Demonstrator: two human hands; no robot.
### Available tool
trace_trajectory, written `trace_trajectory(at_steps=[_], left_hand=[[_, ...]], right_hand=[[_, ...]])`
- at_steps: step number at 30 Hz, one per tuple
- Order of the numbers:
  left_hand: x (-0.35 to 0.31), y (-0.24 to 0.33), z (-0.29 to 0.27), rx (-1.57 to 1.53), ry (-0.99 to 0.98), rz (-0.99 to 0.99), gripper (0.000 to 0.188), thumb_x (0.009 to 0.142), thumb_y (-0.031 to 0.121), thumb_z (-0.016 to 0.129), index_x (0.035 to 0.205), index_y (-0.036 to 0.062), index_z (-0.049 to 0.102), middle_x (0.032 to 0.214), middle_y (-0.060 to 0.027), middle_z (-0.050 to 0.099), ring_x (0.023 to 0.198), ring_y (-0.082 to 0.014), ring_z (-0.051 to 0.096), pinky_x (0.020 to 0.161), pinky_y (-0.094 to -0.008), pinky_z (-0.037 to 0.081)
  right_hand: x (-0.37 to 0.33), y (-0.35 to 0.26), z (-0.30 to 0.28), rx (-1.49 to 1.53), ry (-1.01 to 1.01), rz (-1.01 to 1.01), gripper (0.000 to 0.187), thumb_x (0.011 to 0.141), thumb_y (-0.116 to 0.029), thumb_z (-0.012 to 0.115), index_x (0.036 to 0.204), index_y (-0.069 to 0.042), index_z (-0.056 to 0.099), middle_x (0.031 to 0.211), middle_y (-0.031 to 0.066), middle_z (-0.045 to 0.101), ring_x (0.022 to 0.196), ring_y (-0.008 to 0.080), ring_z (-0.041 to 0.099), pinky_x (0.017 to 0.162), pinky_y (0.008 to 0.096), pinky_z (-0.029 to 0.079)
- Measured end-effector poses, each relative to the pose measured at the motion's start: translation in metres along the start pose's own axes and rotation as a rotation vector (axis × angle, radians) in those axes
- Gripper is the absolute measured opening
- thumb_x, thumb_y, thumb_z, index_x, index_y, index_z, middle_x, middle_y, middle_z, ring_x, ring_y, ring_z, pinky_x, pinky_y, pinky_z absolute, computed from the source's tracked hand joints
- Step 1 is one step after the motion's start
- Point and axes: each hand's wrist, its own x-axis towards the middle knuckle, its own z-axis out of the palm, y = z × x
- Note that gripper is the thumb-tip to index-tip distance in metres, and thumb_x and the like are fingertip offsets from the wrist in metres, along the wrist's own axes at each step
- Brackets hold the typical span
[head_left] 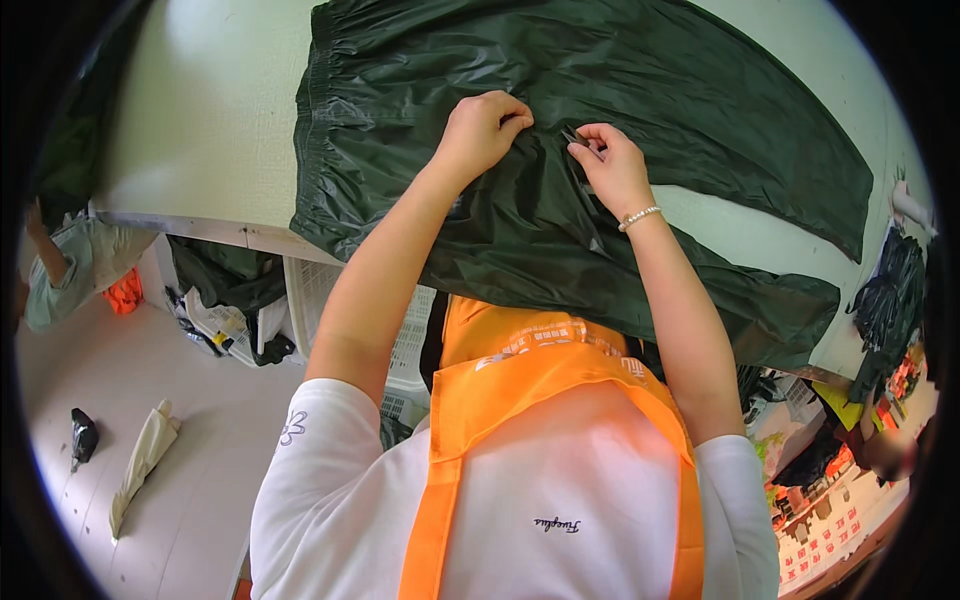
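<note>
Dark green, shiny waterproof trousers [400, 75] lie spread over the pale table. Their gathered elastic waistband [312, 130] is at the left and the two legs run to the right. My left hand [487, 135] is closed in a pinch on the cloth near the crotch; its fingertips hide the exact spot. Close by on the right, my right hand [612, 168] is closed around small dark thread snips [572, 136], tips pointing up and left toward my left hand. The cloth is creased beneath both hands.
The pale table [215, 130] extends left of the waistband. White plastic baskets [312, 295] stand under its near edge. Another person's sleeve [85, 260] shows at far left. A rolled cream cloth [145, 460] and a black bundle [83, 437] lie on the floor. Dark garments [890, 300] hang at far right.
</note>
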Motion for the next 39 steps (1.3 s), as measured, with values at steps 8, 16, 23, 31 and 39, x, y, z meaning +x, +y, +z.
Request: trace_trajectory(at_steps=[8, 16, 23, 31, 39], left_hand=[[0.003, -0.002, -0.003, -0.003, -0.089, 0.02, 0.013, 0.071, 0.016, 0.07, 0.08, 0.0059, 0.071, 0.081, -0.0077, 0.065, 0.075, -0.026, 0.062, 0.069, -0.0334, 0.049], [0.001, 0.0, 0.001, 0.322, -0.104, 0.263, 0.014, 0.071, 0.014, 0.067, 0.081, 0.0041, 0.066, 0.081, -0.0086, 0.061, 0.085, -0.0269, 0.058, 0.073, -0.0372, 0.048], [0.004, -0.002, -0.011, -0.053, -0.096, -0.111, 0.011, 0.081, 0.009, 0.064, 0.088, 0.0001, 0.063, 0.082, -0.0067, 0.063, 0.073, -0.016, 0.059, 0.071, -0.0269, 0.047], [0.007, -0.013, -0.017, -0.277, -0.146, -0.25, 0.016, 0.086, 0.013, 0.062, 0.093, -0.0019, 0.063, 0.084, -0.0002, 0.063, 0.078, -0.0072, 0.055, 0.075, -0.0226, 0.045], [0.007, -0.02, -0.017, -0.397, -0.12, -0.255, 0.017, 0.083, 0.013, 0.065, 0.091, -0.0019, 0.065, 0.081, -0.0039, 0.066, 0.075, -0.0087, 0.058, 0.071, -0.0238, 0.047]], right_hand=[[-0.002, -0.001, 0.001, -0.016, 0.015, -0.014, 0.024, 0.074, -0.013, 0.071, 0.093, -0.001, 0.062, 0.084, 0.01, 0.062, 0.074, 0.0206, 0.059, 0.071, 0.0309, 0.048], [-0.004, -0.005, -0.001, -0.034, 0.022, -0.026, 0.024, 0.074, -0.012, 0.071, 0.094, -0.002, 0.062, 0.087, 0.0103, 0.061, 0.075, 0.0209, 0.059, 0.072, 0.0306, 0.049], [-0.004, -0.002, -0.001, -0.017, 0.021, -0.04, 0.024, 0.074, -0.011, 0.071, 0.094, -0.001, 0.062, 0.087, 0.01, 0.061, 0.075, 0.0208, 0.059, 0.072, 0.0305, 0.049], [-0.004, -0.008, 0.001, 0.023, 0.0, -0.024, 0.023, 0.075, -0.011, 0.071, 0.094, -0.002, 0.062, 0.087, 0.0102, 0.061, 0.073, 0.0217, 0.06, 0.07, 0.0309, 0.049], [0.003, -0.048, 0.024, -0.052, -0.002, -0.173, 0.019, 0.077, -0.012, 0.068, 0.092, -0.002, 0.063, 0.088, 0.0109, 0.062, 0.077, 0.0254, 0.061, 0.069, 0.0333, 0.049]])
